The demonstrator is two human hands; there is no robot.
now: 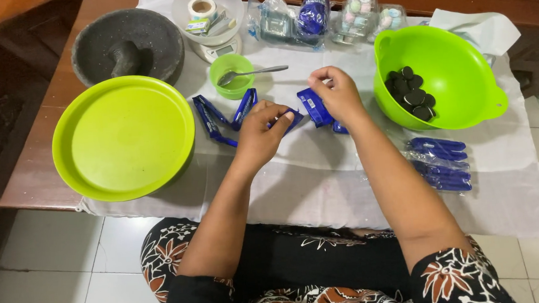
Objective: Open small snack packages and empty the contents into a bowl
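Note:
My left hand (261, 132) and my right hand (336, 92) are both closed on one blue snack wrapper (312, 107), held just above the white cloth (321, 179) at the table's middle. The wrapper stretches between the two hands. Two torn blue wrappers (217, 118) lie flat to the left of my left hand. Right of my right hand stands a lime green bowl (457, 52) with several dark round cookies (412, 93) in its bottom. Unopened blue packets (440, 163) lie in a row near my right forearm.
A large lime green plate (123, 137) sits at the left. Behind it is a stone mortar with pestle (127, 46). A small green cup with a metal spoon (232, 76), a kitchen scale with a white bowl (209, 18), and clear bags of sweets (336, 17) line the back.

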